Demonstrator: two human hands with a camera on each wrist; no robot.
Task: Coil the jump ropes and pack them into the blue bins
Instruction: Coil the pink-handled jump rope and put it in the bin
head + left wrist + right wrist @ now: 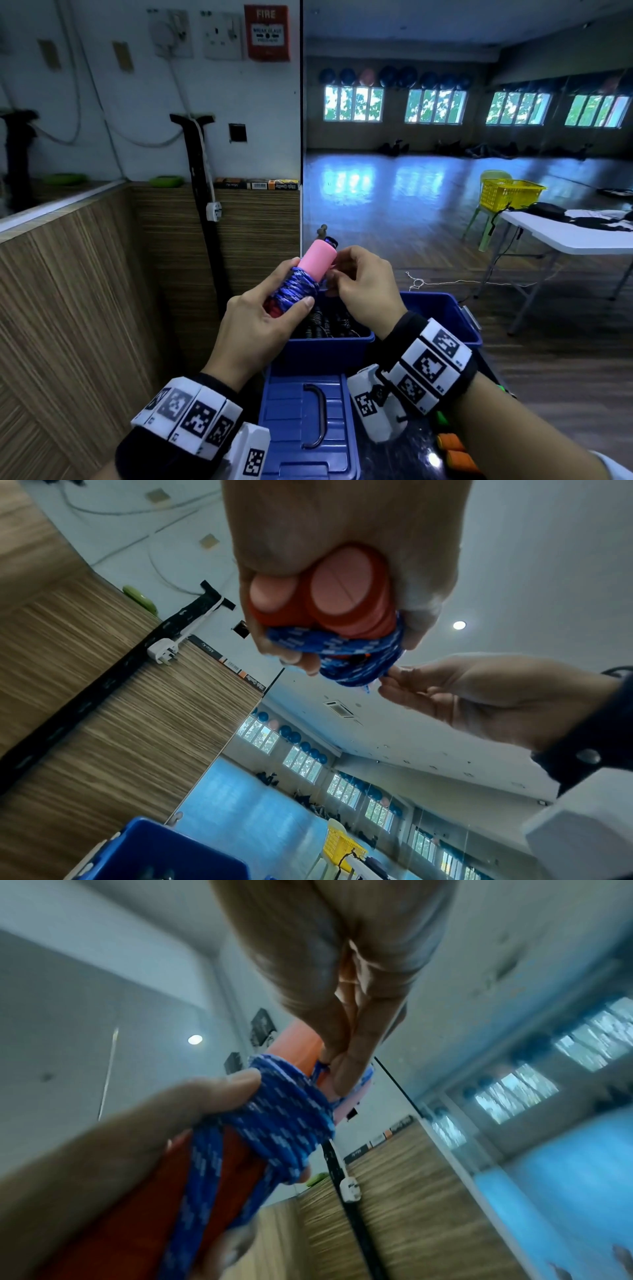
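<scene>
A: Jump rope (297, 286) observed above the near blue bin (329, 346): blue-and-white cord wound in tight turns around two pink-orange handles held side by side; both round end caps are seen in the left wrist view.

B: Grip noted?

A: The bundle is gripped by the left hand (260, 325), fingers and thumb curled round the wound cord. The loose cord end at the upper edge of the winding is pinched by the right hand (363, 287), fingertips (342, 1074) against the handle.

B: Margins and free space?

A: Dark coiled ropes are seen inside the near bin. A second blue bin (442, 308) stands just behind it, a closed blue lid (308, 428) in front. A wood-panelled wall (85, 291) borders the left; open floor (394, 212) lies to the right, as far as a white folding table (565, 236).
</scene>
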